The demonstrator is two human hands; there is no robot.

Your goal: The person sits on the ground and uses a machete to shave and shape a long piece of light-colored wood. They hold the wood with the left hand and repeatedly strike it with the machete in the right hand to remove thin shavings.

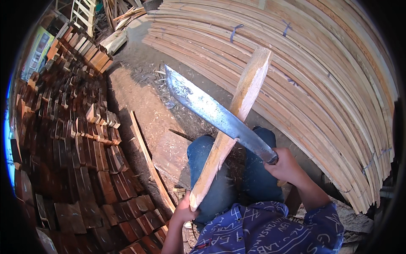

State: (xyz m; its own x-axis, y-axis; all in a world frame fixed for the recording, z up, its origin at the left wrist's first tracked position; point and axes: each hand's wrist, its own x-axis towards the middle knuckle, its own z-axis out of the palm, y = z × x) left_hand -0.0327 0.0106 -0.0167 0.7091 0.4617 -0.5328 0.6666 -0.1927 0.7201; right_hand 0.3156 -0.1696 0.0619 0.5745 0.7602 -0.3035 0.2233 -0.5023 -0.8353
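Observation:
My right hand (284, 164) is wrapped round the handle end of a machete (203, 103), whose long worn steel blade points up and to the left. The blade lies across a rough wooden stick (249, 84), above my knees. At the stick's near end my left hand (185, 210) grips it, fingers closed. The stick slants away up and to the right; a paler, freshly cut strip runs along its right side. Most of the machete's handle is hidden inside my right hand.
Stacked dark wooden blocks (67, 148) fill the left side. Long thin slats (321, 97) tied in bundles lie at the right and far side. A narrow strip of wood (148, 156) leans beside the blocks. Wood shavings litter the dirt floor (139, 97).

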